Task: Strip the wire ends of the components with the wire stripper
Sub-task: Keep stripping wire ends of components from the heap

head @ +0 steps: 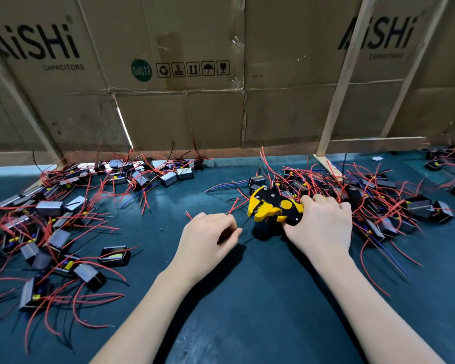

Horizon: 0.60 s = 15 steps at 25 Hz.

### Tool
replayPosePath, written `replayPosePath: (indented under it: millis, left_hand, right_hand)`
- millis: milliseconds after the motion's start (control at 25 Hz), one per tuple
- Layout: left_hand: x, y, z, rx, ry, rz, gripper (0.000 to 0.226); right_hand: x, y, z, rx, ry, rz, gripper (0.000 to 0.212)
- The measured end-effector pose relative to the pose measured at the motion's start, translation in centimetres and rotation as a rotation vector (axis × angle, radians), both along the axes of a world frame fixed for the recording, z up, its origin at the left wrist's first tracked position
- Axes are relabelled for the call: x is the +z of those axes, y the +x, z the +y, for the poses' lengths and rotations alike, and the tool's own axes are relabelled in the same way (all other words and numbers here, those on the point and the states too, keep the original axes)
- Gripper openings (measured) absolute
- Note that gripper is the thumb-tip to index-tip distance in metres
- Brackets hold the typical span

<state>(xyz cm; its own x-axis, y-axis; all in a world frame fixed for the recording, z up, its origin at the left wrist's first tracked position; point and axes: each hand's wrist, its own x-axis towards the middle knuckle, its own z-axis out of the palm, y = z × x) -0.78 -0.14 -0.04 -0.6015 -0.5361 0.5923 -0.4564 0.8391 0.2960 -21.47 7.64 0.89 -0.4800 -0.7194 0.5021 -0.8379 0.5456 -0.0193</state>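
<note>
— So where is the wire stripper [272, 206]?
— Gripped in the right hand [319, 224], fingers curled round its handles, yellow-and-black head pointing away from the palm.
— And the left hand [208, 236]?
— Just beside the stripper's head; fingertips pressed together, pinching a thin black wire [244, 224] that runs to the stripper's nose. Red wires [231, 206] poke up behind those fingers.
— The components?
— One heap of components [378, 198] lies beyond the stripper, against the right hand; another pile of components [50, 224] sits well apart, past the left hand. All rest on the dark green mat [260, 298], a cardboard wall [195, 101] behind the stripper.
</note>
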Motion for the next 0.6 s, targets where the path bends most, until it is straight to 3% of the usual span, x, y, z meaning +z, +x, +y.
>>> replayPosePath:
  millis: [320,600]
  left_hand:
    - [0.56,0.42,0.23,-0.047,-0.031,-0.019,0.023]
    - [0.71,0.58,0.08,-0.056,-0.013,0.035,0.024]
  right_hand:
    - [-0.11,-0.38,0.05,0.046,0.028,0.008,0.038]
    - [-0.20,-0.60,-0.28,-0.040,0.030,-0.051,0.049]
